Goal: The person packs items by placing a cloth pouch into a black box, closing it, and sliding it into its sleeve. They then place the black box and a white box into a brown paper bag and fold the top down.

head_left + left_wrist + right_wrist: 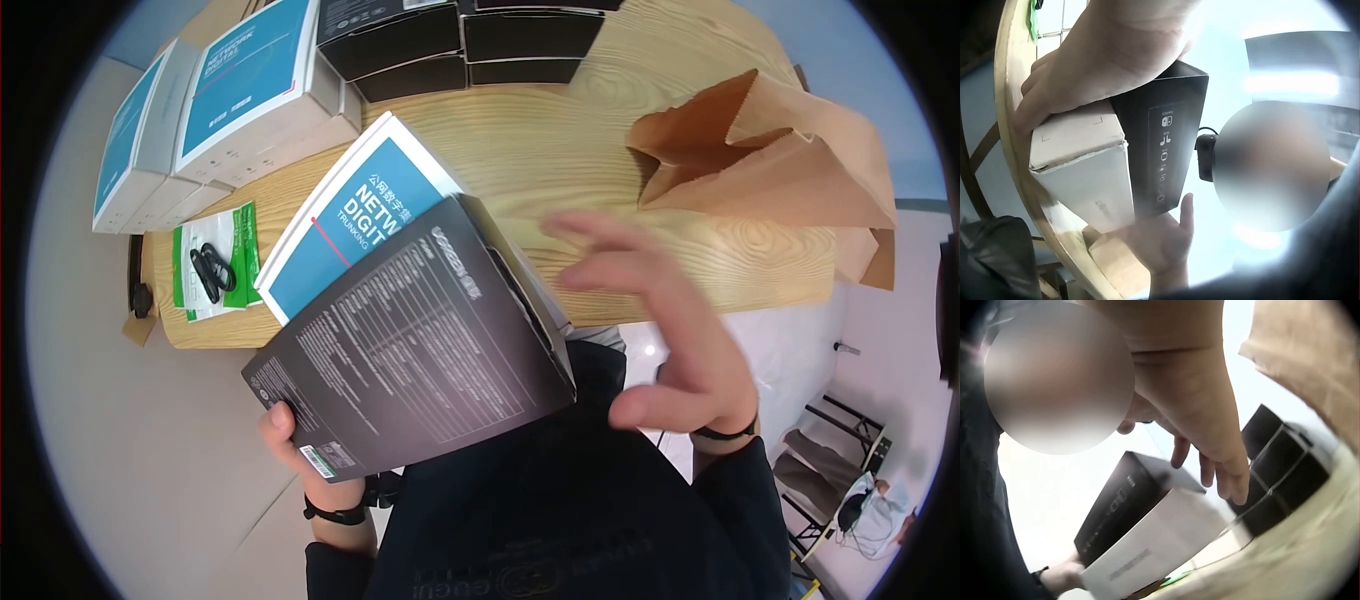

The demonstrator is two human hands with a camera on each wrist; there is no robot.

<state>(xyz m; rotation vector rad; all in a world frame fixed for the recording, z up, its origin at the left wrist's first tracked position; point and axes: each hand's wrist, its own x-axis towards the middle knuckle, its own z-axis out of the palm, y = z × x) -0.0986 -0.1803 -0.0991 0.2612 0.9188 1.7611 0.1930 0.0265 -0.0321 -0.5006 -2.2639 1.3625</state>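
My left hand [282,432] grips a black printed box [410,350] and a white-and-blue box [350,215] together, its thumb on the black box's lower left corner. The two boxes lie face against face and tilted, the black one nearer me, with dense small print on it. In the left wrist view the left hand [1110,62] reaches across the white box [1088,175] and the black box [1163,144]. Blurred beside the boxes, my right hand [665,315] has its fingers spread and holds nothing. Its fingers [1207,469] hang apart above the boxes in the right wrist view.
More white-and-blue boxes [245,75] stand at the table's back left, beside stacked black boxes [530,38]. A black coiled cable [212,268] lies on a green-and-white packet [243,250] at the left edge. An open brown paper bag [770,150] lies at the right.
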